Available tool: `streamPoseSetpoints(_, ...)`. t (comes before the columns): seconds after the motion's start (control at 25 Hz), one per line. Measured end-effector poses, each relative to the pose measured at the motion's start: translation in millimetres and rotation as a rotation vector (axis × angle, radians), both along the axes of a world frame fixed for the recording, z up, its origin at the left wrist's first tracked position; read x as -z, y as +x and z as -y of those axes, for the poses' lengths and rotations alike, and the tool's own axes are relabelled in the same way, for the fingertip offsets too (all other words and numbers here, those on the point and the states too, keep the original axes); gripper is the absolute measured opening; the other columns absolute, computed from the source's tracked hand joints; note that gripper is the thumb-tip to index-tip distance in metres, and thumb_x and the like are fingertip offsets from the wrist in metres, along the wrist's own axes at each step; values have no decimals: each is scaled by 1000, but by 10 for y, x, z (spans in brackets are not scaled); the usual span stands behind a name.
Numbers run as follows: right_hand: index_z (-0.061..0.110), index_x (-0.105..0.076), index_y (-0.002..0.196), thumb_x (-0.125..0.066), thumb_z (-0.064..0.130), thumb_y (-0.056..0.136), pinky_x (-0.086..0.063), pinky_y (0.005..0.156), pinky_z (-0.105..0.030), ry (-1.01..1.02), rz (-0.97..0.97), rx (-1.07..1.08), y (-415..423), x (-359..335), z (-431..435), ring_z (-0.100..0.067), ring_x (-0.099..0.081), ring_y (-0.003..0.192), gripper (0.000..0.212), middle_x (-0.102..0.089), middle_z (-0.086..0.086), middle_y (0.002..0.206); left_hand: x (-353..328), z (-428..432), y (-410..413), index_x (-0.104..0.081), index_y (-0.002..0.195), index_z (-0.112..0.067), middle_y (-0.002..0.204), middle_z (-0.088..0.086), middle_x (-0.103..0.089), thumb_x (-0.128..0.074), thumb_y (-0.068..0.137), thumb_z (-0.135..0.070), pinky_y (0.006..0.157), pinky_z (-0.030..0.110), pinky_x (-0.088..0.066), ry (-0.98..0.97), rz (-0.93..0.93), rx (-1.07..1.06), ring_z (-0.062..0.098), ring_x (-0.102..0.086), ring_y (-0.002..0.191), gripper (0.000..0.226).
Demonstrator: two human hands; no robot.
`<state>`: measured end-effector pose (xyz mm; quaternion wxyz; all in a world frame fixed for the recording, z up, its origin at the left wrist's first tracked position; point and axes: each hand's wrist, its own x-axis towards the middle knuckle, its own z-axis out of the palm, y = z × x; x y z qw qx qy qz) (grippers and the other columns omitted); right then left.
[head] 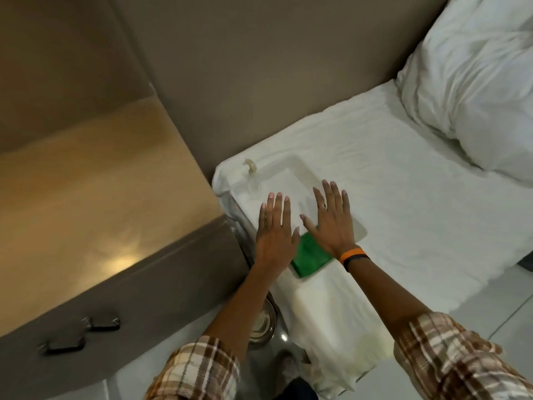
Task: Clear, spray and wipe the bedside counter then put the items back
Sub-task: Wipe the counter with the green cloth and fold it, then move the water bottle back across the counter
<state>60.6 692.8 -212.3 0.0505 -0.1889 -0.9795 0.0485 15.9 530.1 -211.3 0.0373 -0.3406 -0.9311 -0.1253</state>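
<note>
The bedside counter (95,197) is a tan-topped cabinet at the left, its top bare and glossy. On the bed corner lies a clear plastic tray (297,171) with a small clear glass item (252,176) at its far left end. A folded green cloth (313,256) lies at the tray's near end. My left hand (275,229) hovers flat over the tray's left side, fingers spread, holding nothing. My right hand (331,217) is flat and spread over the tray, its wrist above the green cloth, also holding nothing.
The white bed sheet (403,203) fills the right, with a pillow (478,82) at the far right. A padded headboard wall (259,67) stands behind. Two drawer handles (83,333) show on the cabinet front. A metal bin (265,321) sits on the floor between cabinet and bed.
</note>
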Motion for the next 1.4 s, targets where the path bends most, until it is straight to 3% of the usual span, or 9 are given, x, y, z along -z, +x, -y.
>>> streamPoseSetpoints(0.12, 16, -17, 160, -31, 70, 95, -9, 128, -53, 8, -174, -50, -108, -964, 371, -29, -2, 158, 85, -8, -12, 170, -982, 399, -141, -15, 158, -9, 167, 14, -13, -36, 100, -47, 128, 45, -4, 107, -110, -41, 28, -3, 156, 73)
streamPoseSetpoints(0.28, 15, -22, 159, -40, 68, 93, -11, 127, -54, 11, -344, -222, -502, -1788, 1052, -29, -4, 158, 86, -11, -12, 169, -1814, 1295, -555, -10, 158, -7, 167, 13, -10, -36, 97, -50, 127, 49, -8, 87, -238, -208, 29, 0, 156, 79)
streamPoseSetpoints(0.48, 14, -25, 157, -34, 73, 91, -12, 127, -55, 9, -352, -451, -1081, -2234, 2596, -32, -9, 158, 90, -16, -16, 168, -2176, 2853, -751, -10, 159, -11, 168, 11, -9, -34, 97, -58, 127, 50, -9, 29, -318, -406, 25, 3, 157, 81)
streamPoseSetpoints(0.72, 15, -28, 156, -40, 73, 90, -10, 128, -52, -88, -333, -622, -1474, -2179, 4524, -31, -11, 157, 89, -20, -15, 167, -2196, 4750, -856, -9, 159, -13, 168, 12, -6, -33, 98, -59, 127, 50, -7, -6, -256, -586, 25, 5, 156, 81)
streamPoseSetpoints(0.88, 17, -26, 157, -47, 64, 93, -22, 126, -51, -281, -217, -723, -1781, -2094, 5662, -30, -15, 156, 82, -18, -13, 167, -2092, 5870, -1066, -1, 159, -18, 169, 10, -3, -51, 92, -53, 126, 49, -17, 103, -101, -626, 26, -1, 156, 90)
streamPoseSetpoints(1.08, 14, -28, 156, -57, 35, 100, -28, 123, -40, -786, -25, -702, -2376, -2164, 6644, -27, -32, 149, 66, -29, -12, 162, -2139, 6619, -1694, 1, 159, -27, 166, 13, -18, -69, 89, -37, 116, 53, -36, 517, 215, -759, 35, -31, 148, 100)
streamPoseSetpoints(1.2, 8, -34, 153, -56, 20, 102, -33, 121, -41, -888, -25, -614, -2808, -2278, 6999, -29, -39, 146, 57, -39, -15, 157, -2255, 6819, -2114, 0, 160, -23, 164, 13, -24, -66, 95, -21, 109, 38, -43, 774, 364, -755, 32, -40, 143, 93)
streamPoseSetpoints(1.32, 3, -42, 145, -56, 8, 100, -39, 118, -44, -969, 46, -558, -3130, -2273, 7138, -33, -47, 140, 48, -50, -19, 149, -2232, 6895, -2413, -28, 154, -5, 154, 20, -42, -64, 94, -5, 115, 46, -40, 899, 438, -742, 35, -42, 142, 69)
streamPoseSetpoints(1.4, 1, -44, 143, -55, 7, 100, -40, 116, -48, -1033, 89, -569, -3220, -2236, 7137, -35, -50, 137, 45, -53, -20, 145, -2169, 6864, -2533, -50, 136, 4, 135, 25, -59, -65, 92, 0, 108, 52, -46, 917, 466, -732, 39, -55, 129, 46)
